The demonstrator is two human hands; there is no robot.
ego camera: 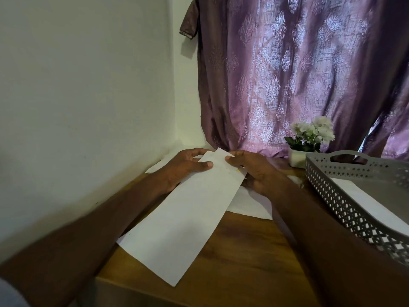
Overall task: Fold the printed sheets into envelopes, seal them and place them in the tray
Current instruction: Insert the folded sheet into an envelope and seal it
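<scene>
A long white sheet (183,218), folded lengthwise, slopes from the table's near left up to both hands. My left hand (183,167) holds its far end from the left, thumb pressed on top. My right hand (254,171) pinches the far right corner, which is bent over. More white sheets (252,204) lie flat on the table beneath the hands. The grey perforated tray (345,204) stands at the right with a white sheet lying inside it.
The wooden table (243,251) sits in a corner, with a white wall to the left and a purple curtain (298,74) behind. A small white pot of white flowers (309,140) stands at the back, just left of the tray.
</scene>
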